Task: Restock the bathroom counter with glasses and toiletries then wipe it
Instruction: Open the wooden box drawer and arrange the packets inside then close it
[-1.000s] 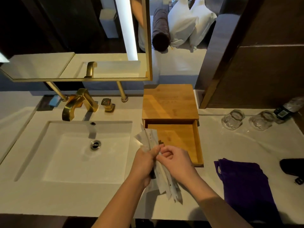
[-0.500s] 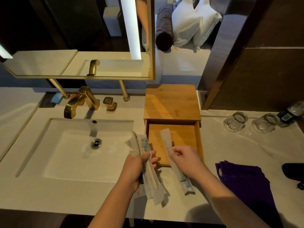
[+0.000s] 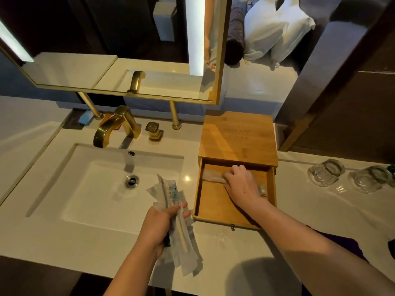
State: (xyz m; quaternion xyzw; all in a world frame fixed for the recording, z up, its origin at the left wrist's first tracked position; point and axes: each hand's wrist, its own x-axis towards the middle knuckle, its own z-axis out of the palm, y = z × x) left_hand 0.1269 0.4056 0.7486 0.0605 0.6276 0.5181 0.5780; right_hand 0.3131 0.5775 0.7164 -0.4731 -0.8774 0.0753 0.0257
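One packet (image 3: 213,176) crosswise in drawer (image 3: 215,207), apparently under right hand (image 3: 241,185).

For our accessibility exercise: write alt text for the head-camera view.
A right hand lays a wrapped toiletry packet in an open bamboo drawer beside a white sink, while the left hand grips more packets.

The right hand (image 3: 241,184) reaches into the open wooden drawer (image 3: 215,208), fingers closed on a clear-wrapped packet (image 3: 211,176) lying across its back. Left of it, over the counter (image 3: 64,238) edge, the left hand (image 3: 162,225) grips a bundle of wrapped toiletries (image 3: 181,238). Two glasses (image 3: 326,173) stand well right of both hands.
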